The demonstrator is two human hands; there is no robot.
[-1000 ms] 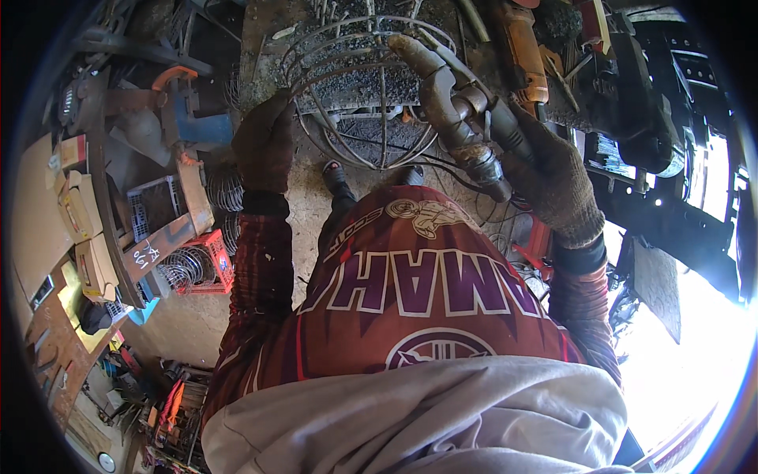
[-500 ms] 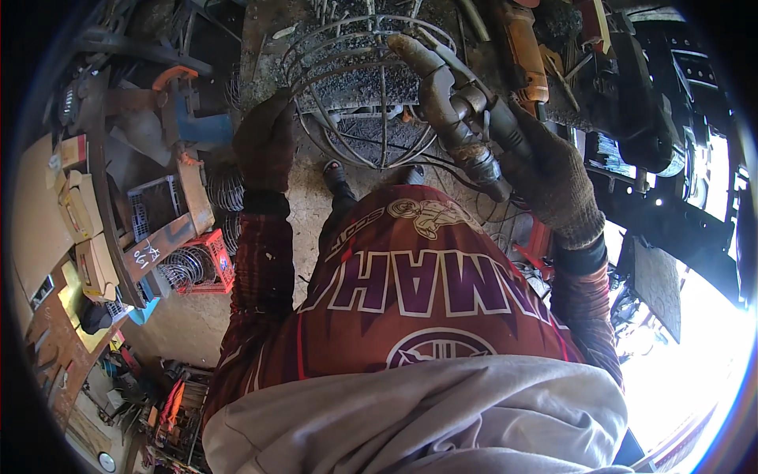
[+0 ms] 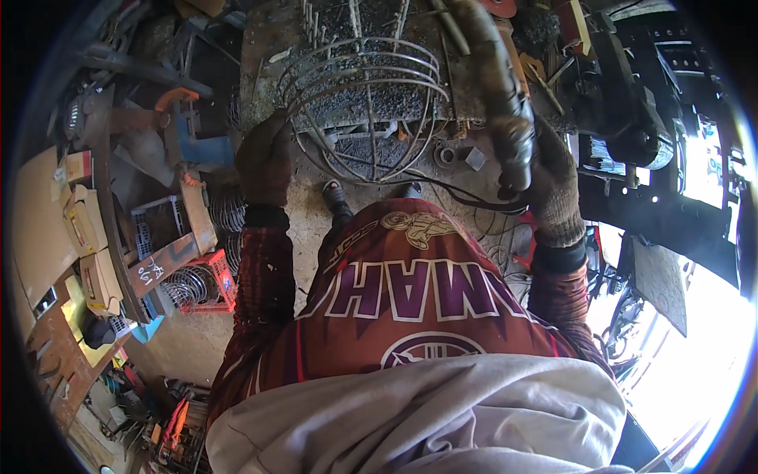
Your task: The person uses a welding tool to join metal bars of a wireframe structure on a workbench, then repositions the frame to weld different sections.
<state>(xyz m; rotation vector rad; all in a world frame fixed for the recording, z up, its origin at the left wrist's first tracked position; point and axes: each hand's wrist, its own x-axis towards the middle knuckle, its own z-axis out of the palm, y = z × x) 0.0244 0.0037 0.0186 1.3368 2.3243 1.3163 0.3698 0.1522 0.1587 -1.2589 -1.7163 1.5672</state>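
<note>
A round wire cage (image 3: 370, 130) made of bent metal rods stands over the near edge of the grit-covered workbench (image 3: 264, 63). My gloved left hand (image 3: 266, 158) pinches its left rim. To the right of the cage, apart from it, is a heavy metal tool with thick tubular arms and joints (image 3: 509, 118), perhaps a hand-held spot welder. My gloved right hand (image 3: 554, 182) is closed around its far side, with the fingers partly hidden behind it. The tool points away from me, and its far end is blurred.
Upright rods (image 3: 355, 20) rise from the bench beyond the cage. Black cables (image 3: 466, 197) hang below the tool. On the left, a red crate (image 3: 229, 276) holds wire rings beside a rusty shelf (image 3: 170, 257). A dark machine (image 3: 636, 118) stands at right.
The tool has swung rightward, away from the cage, and now stands more upright, with my right hand moving slightly left. The cage has shifted a little left and tilted, still in my left hand.
</note>
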